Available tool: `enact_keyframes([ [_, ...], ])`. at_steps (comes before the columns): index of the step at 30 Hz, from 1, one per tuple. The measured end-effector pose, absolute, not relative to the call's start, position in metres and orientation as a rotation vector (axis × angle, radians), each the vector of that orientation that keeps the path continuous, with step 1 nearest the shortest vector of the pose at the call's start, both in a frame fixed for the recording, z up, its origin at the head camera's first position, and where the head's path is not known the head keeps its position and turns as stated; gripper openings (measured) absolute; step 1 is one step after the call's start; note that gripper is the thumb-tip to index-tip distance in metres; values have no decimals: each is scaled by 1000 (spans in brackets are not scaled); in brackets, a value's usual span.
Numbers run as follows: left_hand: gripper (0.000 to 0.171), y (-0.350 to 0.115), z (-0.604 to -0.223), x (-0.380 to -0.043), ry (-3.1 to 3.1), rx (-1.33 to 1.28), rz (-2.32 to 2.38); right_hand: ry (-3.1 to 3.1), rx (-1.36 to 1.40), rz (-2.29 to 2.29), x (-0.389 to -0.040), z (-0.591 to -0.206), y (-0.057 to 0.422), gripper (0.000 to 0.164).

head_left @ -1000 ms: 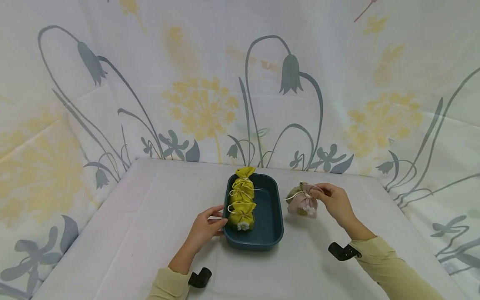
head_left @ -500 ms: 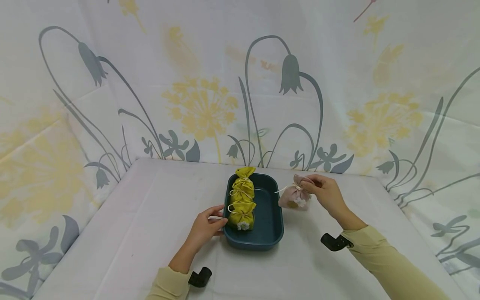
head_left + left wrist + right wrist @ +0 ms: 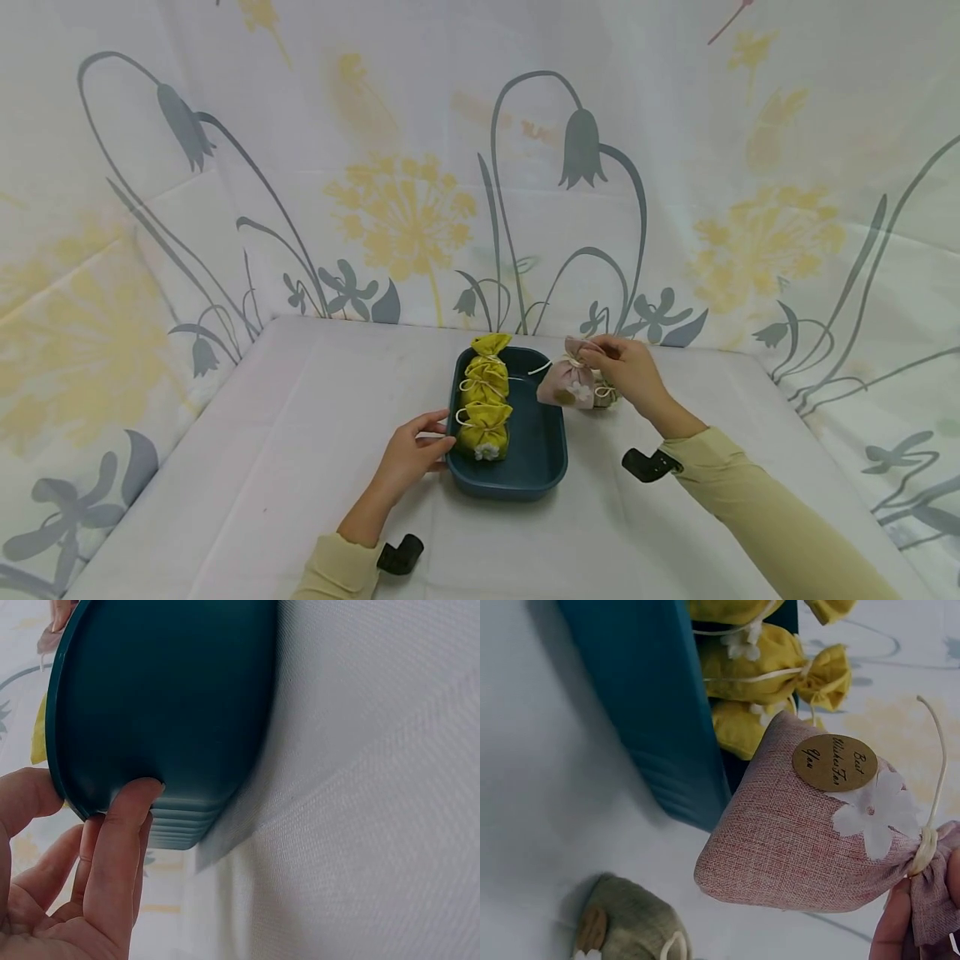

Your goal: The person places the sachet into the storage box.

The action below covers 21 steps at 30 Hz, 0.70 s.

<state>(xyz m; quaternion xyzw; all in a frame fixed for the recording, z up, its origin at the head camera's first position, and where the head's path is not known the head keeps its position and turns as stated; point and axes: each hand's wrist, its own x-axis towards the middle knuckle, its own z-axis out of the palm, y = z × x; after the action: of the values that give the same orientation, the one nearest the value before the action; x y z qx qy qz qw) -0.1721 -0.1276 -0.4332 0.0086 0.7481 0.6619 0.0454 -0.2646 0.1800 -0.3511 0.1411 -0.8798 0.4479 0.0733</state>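
Observation:
My right hand [image 3: 628,375] pinches the gathered neck of a pink drawstring pouch [image 3: 564,387]. This pouch is raised at the right rim of a dark teal plastic bin [image 3: 534,450]. A white fabric flower and an oval brown tag show on it in the right wrist view. My left hand [image 3: 408,454] grips the bin's left side, its thumb at the rim and fingers against the outer wall [image 3: 195,712]. Several yellow drawstring pouches [image 3: 483,429] stand in a row along the bin's left inside. Beyond the pink pouch, a grey-green pouch [image 3: 630,919] sits on the table, partly hidden in the head view.
A white cloth [image 3: 300,417] covers the table. Behind it hangs a floral-printed curtain [image 3: 405,217]. Black wrist cameras sit at both cuffs, the right one [image 3: 648,464] low over the cloth.
My right hand has carried the pink pouch leftward and up, to the bin's right rim. The grey-green pouch now shows to its right. The left hand and the bin have stayed put.

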Motion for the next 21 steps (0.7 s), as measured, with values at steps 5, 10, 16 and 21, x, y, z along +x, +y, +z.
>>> enact_keyframes([
  [5, 48, -129, -449, -180, 2277, 26, 2030, -2645, 432, 1412, -270, -349, 170, 29],
  [10, 47, -128, -447, -179, 2287, 18, 2027, -2650, 414, 1480, -277, -349, 160, 29],
  [16, 47, -128, -446, -178, 2291, 19, 2025, -2661, 415, 1494, -283, -347, 145, 27],
  [21, 47, -129, -446, -179, 2286, 14, 2025, -2673, 450, 1543, -289, -347, 134, 27],
])
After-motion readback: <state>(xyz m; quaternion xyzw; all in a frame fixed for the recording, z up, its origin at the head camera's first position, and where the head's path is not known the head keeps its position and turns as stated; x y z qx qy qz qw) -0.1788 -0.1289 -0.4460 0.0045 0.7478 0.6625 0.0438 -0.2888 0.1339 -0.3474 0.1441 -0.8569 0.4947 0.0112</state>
